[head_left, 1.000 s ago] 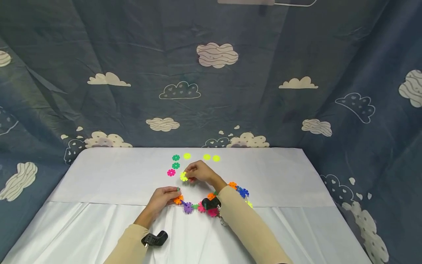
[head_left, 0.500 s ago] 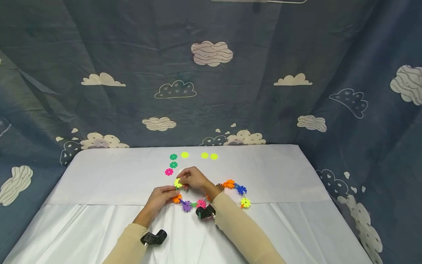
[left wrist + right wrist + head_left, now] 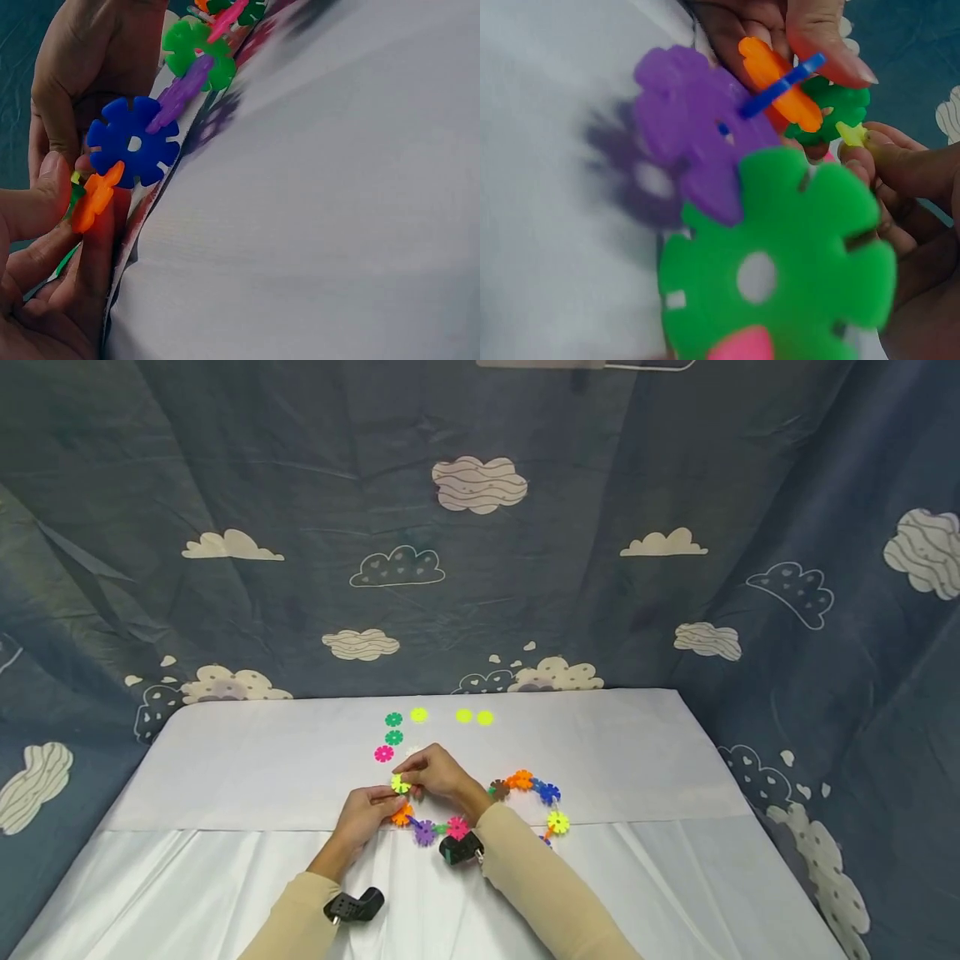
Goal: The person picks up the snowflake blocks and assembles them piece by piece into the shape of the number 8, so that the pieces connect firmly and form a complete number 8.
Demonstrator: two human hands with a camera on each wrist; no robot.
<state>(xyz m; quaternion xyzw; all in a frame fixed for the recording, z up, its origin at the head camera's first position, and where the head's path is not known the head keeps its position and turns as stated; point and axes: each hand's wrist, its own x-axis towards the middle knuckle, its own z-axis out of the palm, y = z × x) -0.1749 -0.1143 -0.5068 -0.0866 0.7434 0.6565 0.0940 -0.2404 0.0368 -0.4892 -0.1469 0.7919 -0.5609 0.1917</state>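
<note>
In the head view my left hand (image 3: 362, 817) grips the left end of a chain of slotted flower-shaped plastic discs. Thumb and fingers pinch the dark green disc (image 3: 838, 105) at that end, which joins an orange disc (image 3: 96, 199). Beyond it come a blue disc (image 3: 124, 142), a purple disc (image 3: 424, 833) and a light green disc (image 3: 780, 247). My right hand (image 3: 437, 774) pinches a yellow disc (image 3: 401, 784) between thumb and finger. In the right wrist view its edge meets the rim of the dark green disc. The right forearm hides the chain's middle.
Loose discs lie farther back on the white table: two green discs (image 3: 393, 728), a pink disc (image 3: 384, 753) and yellow discs (image 3: 464, 716). The chain's far part, with a brown disc (image 3: 499, 789) and another yellow disc (image 3: 558, 822), curves around on the right.
My right hand has moved left and toward me with the yellow disc, bringing it to the chain's end at the left hand. The left hand keeps its grip there.
</note>
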